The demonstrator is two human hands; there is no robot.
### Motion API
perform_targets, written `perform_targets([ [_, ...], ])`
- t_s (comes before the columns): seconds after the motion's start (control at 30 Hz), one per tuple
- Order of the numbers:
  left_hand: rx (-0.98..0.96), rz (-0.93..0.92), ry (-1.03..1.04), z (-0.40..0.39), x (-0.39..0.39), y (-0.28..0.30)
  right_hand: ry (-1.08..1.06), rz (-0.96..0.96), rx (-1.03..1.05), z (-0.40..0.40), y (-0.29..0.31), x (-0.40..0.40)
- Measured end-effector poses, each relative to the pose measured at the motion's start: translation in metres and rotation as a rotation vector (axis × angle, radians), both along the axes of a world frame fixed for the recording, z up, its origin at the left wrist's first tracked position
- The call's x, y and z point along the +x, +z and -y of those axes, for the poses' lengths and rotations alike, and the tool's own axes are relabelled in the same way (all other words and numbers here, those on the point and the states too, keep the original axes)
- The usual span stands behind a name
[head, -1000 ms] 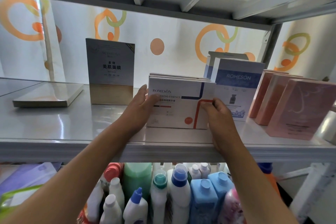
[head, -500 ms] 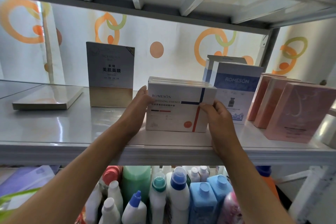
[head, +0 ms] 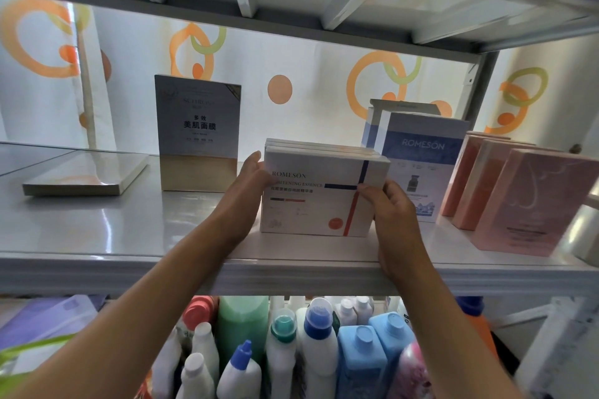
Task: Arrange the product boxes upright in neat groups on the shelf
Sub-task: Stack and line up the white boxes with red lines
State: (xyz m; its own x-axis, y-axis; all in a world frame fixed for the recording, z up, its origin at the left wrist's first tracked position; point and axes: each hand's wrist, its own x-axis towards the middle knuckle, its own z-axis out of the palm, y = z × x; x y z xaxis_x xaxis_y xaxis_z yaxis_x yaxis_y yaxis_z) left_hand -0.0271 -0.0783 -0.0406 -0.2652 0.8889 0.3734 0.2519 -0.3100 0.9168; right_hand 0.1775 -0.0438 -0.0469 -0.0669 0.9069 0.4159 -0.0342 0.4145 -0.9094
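Glossy grey shelf (head: 97, 230) in front of a pale curtain (head: 291, 52) printed with orange rings, with bottles (head: 317, 350) crowded on the level below. Found the white boxes (head: 311, 201) upright at mid-shelf, near the front edge, packed face to back in one block. Pressed the left hand (head: 249, 191), nearly flat with fingers stretched out, against the block's left end; curled the right hand (head: 385, 207) round its right end, thumb on the front face. Had the front box sticking out to the right a second ago, across the blue boxes (head: 421, 165); by now had slid it back flush with the rest, clear of the blue label. Judged this group squared and likely finished. Left standing: the blue boxes just beside it, the pink boxes (head: 531, 201) further right, the grey box (head: 197, 126) to the left. Still lying flat at far left: one flat box (head: 87, 172), probably wanting to be stood up beside the grey one.
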Motion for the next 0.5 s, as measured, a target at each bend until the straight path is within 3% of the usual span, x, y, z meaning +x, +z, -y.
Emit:
perform_targets([
  [0.5, -0.051, -0.018, 0.019, -0.0078, -0.0035, -0.0037, -0.027, 0.038, 0.006, -0.0032, -0.0016, 0.0005],
])
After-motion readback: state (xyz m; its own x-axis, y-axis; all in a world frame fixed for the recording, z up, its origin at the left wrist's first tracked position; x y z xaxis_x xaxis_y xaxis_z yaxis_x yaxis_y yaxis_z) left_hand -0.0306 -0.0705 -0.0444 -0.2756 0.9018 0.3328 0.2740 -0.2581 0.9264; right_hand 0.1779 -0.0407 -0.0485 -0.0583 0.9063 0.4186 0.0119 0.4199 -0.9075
